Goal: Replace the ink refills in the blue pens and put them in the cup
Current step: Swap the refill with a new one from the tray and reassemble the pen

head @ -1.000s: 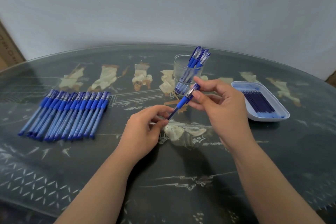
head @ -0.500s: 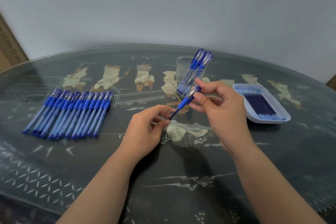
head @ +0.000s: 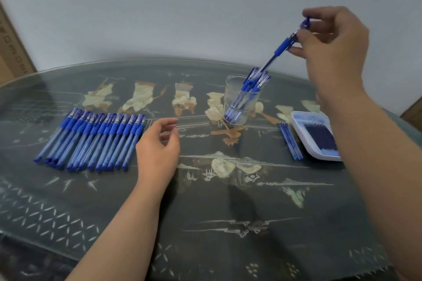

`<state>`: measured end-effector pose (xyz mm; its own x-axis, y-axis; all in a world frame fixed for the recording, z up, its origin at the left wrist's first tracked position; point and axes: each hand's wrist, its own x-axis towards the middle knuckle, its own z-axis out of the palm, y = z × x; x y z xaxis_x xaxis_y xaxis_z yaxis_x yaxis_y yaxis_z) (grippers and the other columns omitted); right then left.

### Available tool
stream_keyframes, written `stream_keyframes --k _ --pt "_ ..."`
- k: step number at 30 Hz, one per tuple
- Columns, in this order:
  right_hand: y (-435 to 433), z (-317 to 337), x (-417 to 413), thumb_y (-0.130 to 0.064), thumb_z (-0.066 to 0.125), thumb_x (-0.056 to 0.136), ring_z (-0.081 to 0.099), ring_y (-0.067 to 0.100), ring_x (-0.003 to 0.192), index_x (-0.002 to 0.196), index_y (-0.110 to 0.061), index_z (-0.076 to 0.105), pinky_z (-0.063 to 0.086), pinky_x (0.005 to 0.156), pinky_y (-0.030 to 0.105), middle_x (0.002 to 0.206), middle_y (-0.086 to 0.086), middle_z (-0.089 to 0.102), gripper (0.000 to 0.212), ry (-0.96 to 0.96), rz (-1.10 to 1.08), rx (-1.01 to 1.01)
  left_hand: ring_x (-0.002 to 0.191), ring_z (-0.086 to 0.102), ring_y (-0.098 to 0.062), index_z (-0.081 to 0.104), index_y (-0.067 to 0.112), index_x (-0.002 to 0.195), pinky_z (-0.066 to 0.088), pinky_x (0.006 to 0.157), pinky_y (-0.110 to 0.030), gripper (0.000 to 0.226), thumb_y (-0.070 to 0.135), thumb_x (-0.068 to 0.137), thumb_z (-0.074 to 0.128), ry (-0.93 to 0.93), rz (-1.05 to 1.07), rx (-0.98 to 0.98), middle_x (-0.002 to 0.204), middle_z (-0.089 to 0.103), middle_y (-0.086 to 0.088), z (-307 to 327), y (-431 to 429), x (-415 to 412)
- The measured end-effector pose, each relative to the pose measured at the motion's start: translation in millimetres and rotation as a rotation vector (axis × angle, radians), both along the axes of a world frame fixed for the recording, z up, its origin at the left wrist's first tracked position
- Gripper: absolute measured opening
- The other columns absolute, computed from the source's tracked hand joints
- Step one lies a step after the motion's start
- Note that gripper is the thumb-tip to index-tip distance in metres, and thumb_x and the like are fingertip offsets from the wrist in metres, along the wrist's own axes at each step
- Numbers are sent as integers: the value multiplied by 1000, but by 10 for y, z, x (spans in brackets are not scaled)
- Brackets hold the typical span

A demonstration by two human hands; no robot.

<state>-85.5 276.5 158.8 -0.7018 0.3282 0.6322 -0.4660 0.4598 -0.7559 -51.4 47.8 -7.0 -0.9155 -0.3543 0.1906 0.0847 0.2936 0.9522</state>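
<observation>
**Pen held over cup, left hand idle**

1. Right hand (head: 331, 39): raised above the far right part of the table (head: 205, 212). Thumb and fingers pinch the upper end of one blue pen (head: 282, 47). The pen is tilted, with its upper end high and right and its tip low and left.

2. Pen position: clear of the table, with its tip at the mouth of the cup (head: 229, 98). The tip meets the tops of the pens in the cup (head: 249, 91). Whether it touches them cannot be told.

3. Cup: clear glass, upright on the table, far of centre. It holds several blue pens that lean to the right, their upper ends above the rim.

4. Left hand (head: 157, 146): holds nothing. The fingers are loosely curled and apart from the thumb. It sits low over the table, just right of the row of pens (head: 91, 139).

5. Row of pens: blue, laid side by side and touching on the left half of the table, with the grip ends toward the far side.

6. Tray (head: 299, 125): white and shallow, at the right of the table, partly hidden by the right forearm. Dark blue refills (head: 319, 137) lie in it.

7. Loose refills (head: 290, 141): a few lie together on the table, just beside the tray's left edge.

8. Surroundings: a pale wall (head: 182, 7) stands behind the table, with a cardboard box (head: 11, 52) at the far left.
</observation>
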Motion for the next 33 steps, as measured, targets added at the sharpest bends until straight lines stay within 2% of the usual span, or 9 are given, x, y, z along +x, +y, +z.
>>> stream_keyframes --k 3,7,10,14,18,21,25,30,33 --pt "-55 -46 -230 1 58 88 69 7 77 104 -16 63 61 71 28 84 -6 62 24 -75 -20 25 90 60 3 64 28 108 41 69 -9 19 16 95 58 -12 -13 -34 99 65 14 -15 9 -10" --pt "-119 -298 -441 0 60 90 70 20 89 100 -19 63 60 78 39 84 -6 61 22 -198 -26 79 90 59 4 64 28 109 41 67 -8 20 16 95 57 -25 -10 -55 100 64 14 -17 8 -13" --pt "-157 -421 -513 0 62 89 69 23 89 98 -19 64 59 82 41 82 -6 60 21 -246 -21 152 92 59 4 64 28 110 43 71 -11 20 16 95 56 -30 -17 -55 101 64 13 -28 10 -18" --pt "-198 -548 -533 -4 66 88 68 20 86 104 -12 69 57 86 37 82 -2 63 18 -293 2 286 95 59 3 64 28 111 44 75 -14 21 16 95 56 -30 -22 -54 104 64 12 -42 6 -27" --pt "-208 -614 -538 -8 66 90 60 11 83 111 -9 70 48 81 21 86 -3 61 21 -322 -27 432 97 59 1 63 28 112 47 80 -20 22 16 95 56 -24 -26 -62 106 63 10 -47 11 -33" --pt "-207 -625 -561 -8 64 91 58 12 83 112 -10 68 47 80 23 86 -2 62 22 -322 -49 480 98 59 -1 63 29 111 49 83 -24 22 16 95 56 -28 -26 -70 106 63 10 -52 12 -36" --pt "-175 -648 -567 -7 63 91 58 16 83 115 -15 63 39 66 18 88 4 66 25 -345 -65 517 98 59 -3 63 29 111 52 87 -30 22 16 95 56 -31 -29 -85 107 63 11 -55 15 -33" --pt "-127 -656 -565 -9 62 90 63 23 92 115 -17 63 48 78 29 97 8 68 27 -389 -113 504 99 59 -6 64 29 112 53 88 -33 23 16 95 56 -30 -33 -111 108 63 11 -61 15 -38" --pt "-82 -619 -558 -11 63 90 61 21 91 111 -16 65 43 75 26 96 8 67 22 -433 -144 518 99 59 -6 63 29 112 52 87 -31 23 16 95 55 -29 -36 -115 109 63 11 -69 15 -39"
